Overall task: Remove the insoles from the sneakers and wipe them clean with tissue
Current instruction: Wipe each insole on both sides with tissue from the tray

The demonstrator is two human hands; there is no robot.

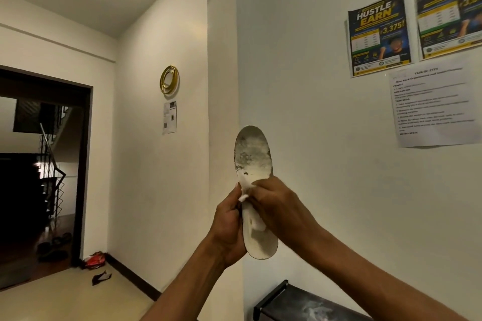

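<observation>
At centre frame in the head view, the insole (254, 190) is held upright in mid-air before a white wall (313, 138), toe end up and heel end down. The left hand (229, 224) is closed around the insole's left edge near the mid-section, supporting it. The right hand (273, 203) is curled shut over a wad of white tissue (246, 194), pressing it against the face of the insole at about mid-length. A further fold of tissue appears to hang below the right hand, against the heel half.

Judged step: wiping is in progress on this insole. The upper forefoot area carries dark grey staining, while the lower half looks paler. The next move likely calls for drawing the tissue upward over the stained toe region, with the left hand bracing against the push so the flexible insole does not bend away.

Edges and room: the insole stands clear of the wall, and open air surrounds both forearms. At lower right of the frame, the dark top edge of a shoe rack (287, 300) sits below the hands, well apart from them. At left, a dark doorway (44, 164) opens to a stairwell; footwear lies on the floor near it, too small to identify. No sneakers can be confirmed in view.
</observation>
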